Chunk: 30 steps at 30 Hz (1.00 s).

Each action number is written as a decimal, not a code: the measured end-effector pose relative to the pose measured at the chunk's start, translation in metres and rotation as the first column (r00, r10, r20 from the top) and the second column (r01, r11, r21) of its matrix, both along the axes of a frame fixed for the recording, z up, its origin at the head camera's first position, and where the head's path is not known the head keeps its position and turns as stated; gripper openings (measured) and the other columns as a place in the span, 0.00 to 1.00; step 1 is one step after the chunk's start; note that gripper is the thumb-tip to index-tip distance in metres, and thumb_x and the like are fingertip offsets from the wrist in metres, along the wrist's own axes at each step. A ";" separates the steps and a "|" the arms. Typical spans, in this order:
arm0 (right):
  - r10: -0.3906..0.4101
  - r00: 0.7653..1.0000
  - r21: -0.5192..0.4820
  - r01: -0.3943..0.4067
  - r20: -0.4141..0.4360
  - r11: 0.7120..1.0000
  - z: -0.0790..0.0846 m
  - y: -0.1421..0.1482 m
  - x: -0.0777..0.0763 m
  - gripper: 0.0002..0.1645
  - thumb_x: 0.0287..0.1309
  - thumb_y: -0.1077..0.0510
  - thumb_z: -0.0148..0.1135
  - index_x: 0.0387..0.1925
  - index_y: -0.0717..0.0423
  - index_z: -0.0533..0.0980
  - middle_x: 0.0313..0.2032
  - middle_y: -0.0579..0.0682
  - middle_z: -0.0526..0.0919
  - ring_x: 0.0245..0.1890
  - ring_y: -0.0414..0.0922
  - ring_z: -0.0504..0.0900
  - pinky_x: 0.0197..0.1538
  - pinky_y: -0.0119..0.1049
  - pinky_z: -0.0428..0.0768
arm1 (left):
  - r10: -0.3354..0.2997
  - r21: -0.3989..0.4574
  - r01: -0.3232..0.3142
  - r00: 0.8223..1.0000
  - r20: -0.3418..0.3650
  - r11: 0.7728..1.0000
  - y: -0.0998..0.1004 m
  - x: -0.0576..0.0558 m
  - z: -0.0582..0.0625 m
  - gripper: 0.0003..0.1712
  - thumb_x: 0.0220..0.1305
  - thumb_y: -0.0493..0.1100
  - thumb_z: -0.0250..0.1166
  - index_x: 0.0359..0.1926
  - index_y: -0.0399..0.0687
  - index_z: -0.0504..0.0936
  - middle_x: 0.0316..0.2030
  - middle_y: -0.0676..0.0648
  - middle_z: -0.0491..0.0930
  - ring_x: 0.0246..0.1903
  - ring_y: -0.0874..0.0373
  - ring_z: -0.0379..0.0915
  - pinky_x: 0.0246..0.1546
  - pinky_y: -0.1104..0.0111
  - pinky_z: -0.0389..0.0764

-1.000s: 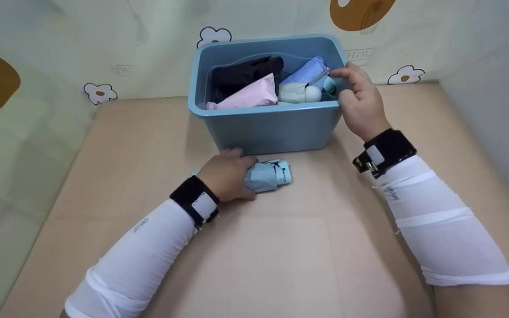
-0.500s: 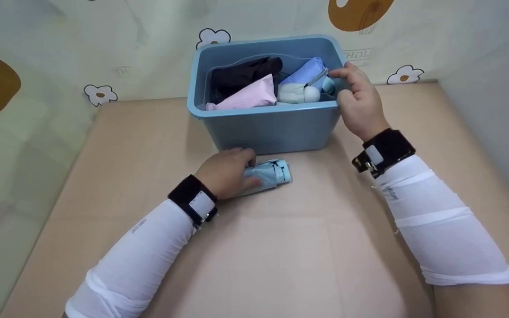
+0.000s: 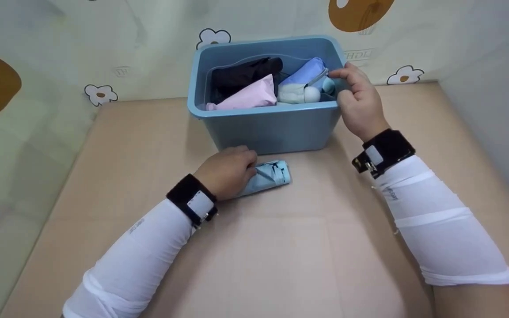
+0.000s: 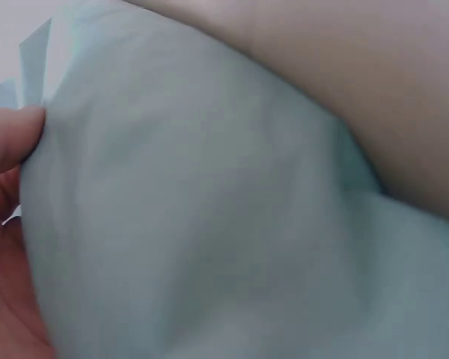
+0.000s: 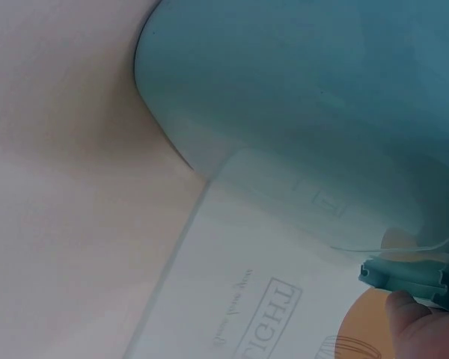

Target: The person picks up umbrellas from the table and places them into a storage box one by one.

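A light blue folded umbrella [image 3: 265, 176] lies on the table in front of the blue bin [image 3: 272, 130]. My left hand [image 3: 230, 170] covers its left end, and the thumb and fingers pinch its fabric. Up close in the left wrist view, loose pale umbrella cloth [image 4: 194, 179] fills most of the picture, with a fingertip [image 4: 11, 138] at its edge. My right hand [image 3: 365, 104] grips the bin's right rim, the index finger reaching over it. The right wrist view shows the bin's outer wall [image 5: 284, 90] and part of my right hand [image 5: 426, 329] at the rim.
Inside the bin lie a black umbrella [image 3: 237, 77], a pink one [image 3: 252, 93], a blue one [image 3: 305, 73] and a pale green one [image 3: 292, 93] with a round white end. A patterned cloth wall [image 3: 148, 53] stands right behind the bin.
My left thumb has moved up from the table beside the umbrella onto its fabric, and the fingers have drawn together. The right hand and the bin have stayed put.
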State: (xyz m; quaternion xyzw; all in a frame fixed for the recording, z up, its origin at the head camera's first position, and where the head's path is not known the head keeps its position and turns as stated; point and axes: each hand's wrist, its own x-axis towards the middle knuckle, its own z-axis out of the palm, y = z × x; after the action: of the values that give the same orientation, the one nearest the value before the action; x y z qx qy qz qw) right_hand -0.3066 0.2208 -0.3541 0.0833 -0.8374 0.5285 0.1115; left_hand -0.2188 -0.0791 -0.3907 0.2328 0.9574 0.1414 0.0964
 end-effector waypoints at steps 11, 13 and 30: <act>-0.013 1.000 0.010 0.013 0.017 1.000 0.002 -0.001 0.000 0.29 0.65 0.68 0.40 0.60 0.58 0.79 0.80 0.48 0.63 0.84 0.43 0.53 0.84 0.44 0.51 | 0.083 -0.101 -0.073 0.991 0.103 0.992 -0.006 0.004 -0.005 0.42 0.58 0.57 0.79 0.67 0.47 0.71 0.59 0.43 0.82 0.52 0.51 0.80 0.61 0.54 0.80; -0.014 1.000 0.010 0.014 0.012 1.000 0.002 -0.001 0.000 0.29 0.65 0.68 0.40 0.60 0.58 0.80 0.80 0.49 0.64 0.84 0.43 0.53 0.84 0.43 0.51 | 0.079 -0.113 -0.069 0.993 0.092 0.991 -0.004 0.005 -0.005 0.44 0.58 0.56 0.78 0.69 0.46 0.71 0.61 0.42 0.81 0.54 0.49 0.80 0.62 0.53 0.80; 0.000 1.000 0.008 0.000 0.005 1.000 0.001 0.000 0.000 0.29 0.65 0.68 0.40 0.60 0.59 0.79 0.80 0.49 0.63 0.83 0.43 0.53 0.84 0.43 0.51 | 0.087 -0.133 -0.075 0.992 0.091 0.988 0.001 0.007 -0.013 0.41 0.57 0.56 0.75 0.65 0.42 0.71 0.49 0.44 0.83 0.41 0.49 0.80 0.53 0.54 0.83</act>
State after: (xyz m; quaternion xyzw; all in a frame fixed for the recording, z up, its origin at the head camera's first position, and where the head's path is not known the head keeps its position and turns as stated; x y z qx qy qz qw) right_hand -0.3062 0.2209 -0.3534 0.0821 -0.8398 0.5255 0.1090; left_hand -0.2114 -0.0785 -0.4035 0.1798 0.9674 0.0939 0.1515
